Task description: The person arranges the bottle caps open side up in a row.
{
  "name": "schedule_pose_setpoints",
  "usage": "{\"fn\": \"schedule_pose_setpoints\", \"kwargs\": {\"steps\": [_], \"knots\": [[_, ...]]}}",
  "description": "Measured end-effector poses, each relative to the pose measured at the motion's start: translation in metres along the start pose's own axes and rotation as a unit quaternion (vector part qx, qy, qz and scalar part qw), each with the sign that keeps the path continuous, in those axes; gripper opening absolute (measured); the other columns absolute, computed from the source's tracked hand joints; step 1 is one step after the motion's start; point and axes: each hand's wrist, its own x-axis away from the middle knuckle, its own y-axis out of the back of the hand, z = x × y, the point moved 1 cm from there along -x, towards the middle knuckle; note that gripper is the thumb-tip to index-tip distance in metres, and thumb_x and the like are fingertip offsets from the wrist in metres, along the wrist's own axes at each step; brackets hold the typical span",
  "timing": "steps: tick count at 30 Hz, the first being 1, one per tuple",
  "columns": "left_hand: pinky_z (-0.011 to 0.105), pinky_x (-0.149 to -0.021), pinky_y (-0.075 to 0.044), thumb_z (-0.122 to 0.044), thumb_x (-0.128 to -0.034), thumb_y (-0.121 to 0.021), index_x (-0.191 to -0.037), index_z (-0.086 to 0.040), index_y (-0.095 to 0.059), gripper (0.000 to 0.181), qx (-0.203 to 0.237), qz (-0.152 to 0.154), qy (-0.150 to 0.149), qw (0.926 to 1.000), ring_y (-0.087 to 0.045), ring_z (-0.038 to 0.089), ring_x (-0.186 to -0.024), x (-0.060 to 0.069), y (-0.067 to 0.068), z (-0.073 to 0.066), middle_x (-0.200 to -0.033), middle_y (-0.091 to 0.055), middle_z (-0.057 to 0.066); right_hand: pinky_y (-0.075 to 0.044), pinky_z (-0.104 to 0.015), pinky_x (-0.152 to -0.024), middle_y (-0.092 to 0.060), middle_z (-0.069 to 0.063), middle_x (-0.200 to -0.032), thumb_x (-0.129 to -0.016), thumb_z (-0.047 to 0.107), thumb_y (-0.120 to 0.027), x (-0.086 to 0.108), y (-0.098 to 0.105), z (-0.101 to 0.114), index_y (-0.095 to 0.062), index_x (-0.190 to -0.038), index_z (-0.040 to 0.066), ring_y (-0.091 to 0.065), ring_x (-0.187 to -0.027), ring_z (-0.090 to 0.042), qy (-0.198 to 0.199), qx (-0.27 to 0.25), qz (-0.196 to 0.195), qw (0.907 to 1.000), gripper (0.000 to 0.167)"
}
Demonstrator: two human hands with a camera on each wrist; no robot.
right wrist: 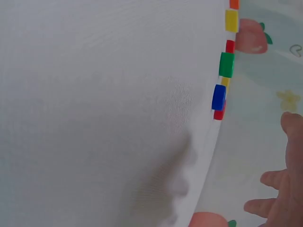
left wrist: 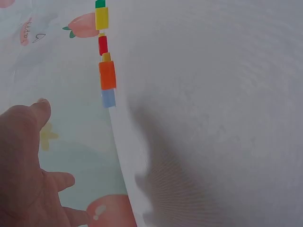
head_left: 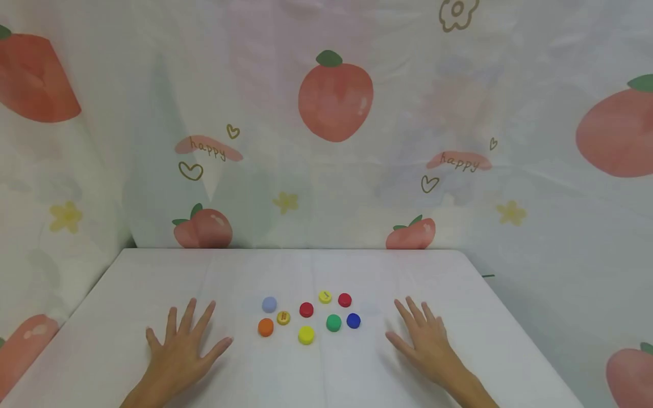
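The left hand [head_left: 178, 354] and the right hand [head_left: 427, 347] hung well apart above the white table [head_left: 285, 379], fingers straight and spread. Between them on the table, an orange cap [head_left: 266, 327], a light blue cap [head_left: 269, 304] and a printed gold cap [head_left: 283, 317] lay nearer the left hand. A bright yellow cap [head_left: 306, 335] sat mid-table, a red cap [head_left: 306, 309] behind it. A green cap [head_left: 334, 322] and a blue cap [head_left: 353, 321] lay nearer the right hand.

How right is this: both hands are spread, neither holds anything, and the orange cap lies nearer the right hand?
Wrong on one point: the head view shows the orange cap nearer the left hand than the right hand. Both hands are spread, and neither holds anything.
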Motion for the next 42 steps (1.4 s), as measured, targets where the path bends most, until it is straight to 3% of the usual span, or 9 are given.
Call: {"fn": "schedule_pose_setpoints", "kwargs": {"steps": [17,23,33,42], "knots": [[0.080,-0.086,-0.001,-0.070,-0.0811,-0.051,-0.143,-0.018,-0.040,0.082,0.004,-0.011,-0.009,0.9999,-0.018,0.058,-0.127,-0.001,0.002,-0.003,-0.144,-0.028,0.029,-0.027,-0.073,-0.089,-0.033,-0.018,-0.147,-0.088,0.047,-0.060,-0.007,-0.010,0.018,-0.042,-0.142,0.012,-0.026,-0.130,-0.048,0.018,-0.016,0.023,0.9994,0.066],[0.081,-0.086,-0.001,-0.070,-0.0809,-0.052,-0.142,-0.018,-0.041,0.081,0.018,-0.011,-0.014,0.9997,-0.018,0.057,-0.127,-0.002,-0.002,-0.005,-0.144,-0.030,0.027,-0.032,-0.065,-0.094,-0.040,-0.014,-0.142,-0.087,0.045,-0.063,-0.008,-0.013,0.023,-0.047,-0.138,0.010,-0.034,-0.128,-0.038,0.020,-0.051,0.032,0.9980,0.063],[0.081,-0.085,-0.010,-0.061,-0.0779,-0.064,-0.136,-0.015,-0.050,0.075,0.028,-0.030,-0.035,0.9985,-0.029,0.053,-0.125,-0.001,-0.005,-0.010,-0.139,-0.039,0.026,-0.037,-0.058,-0.094,-0.049,-0.011,-0.132,-0.084,0.042,-0.068,-0.012,-0.019,0.035,-0.054,-0.130,0.012,-0.041,-0.123,-0.033,0.018,-0.053,0.046,0.9974,0.058],[0.080,-0.086,-0.017,-0.054,-0.0790,-0.067,-0.134,-0.013,-0.053,0.070,0.020,-0.024,-0.040,0.9987,-0.038,0.048,-0.121,-0.003,-0.006,-0.022,-0.134,-0.045,0.023,-0.042,-0.051,-0.093,-0.053,-0.008,-0.127,-0.083,0.040,-0.070,-0.014,-0.019,0.041,-0.056,-0.129,0.012,-0.046,-0.118,-0.028,0.033,-0.062,0.038,0.9968,0.055]]}}
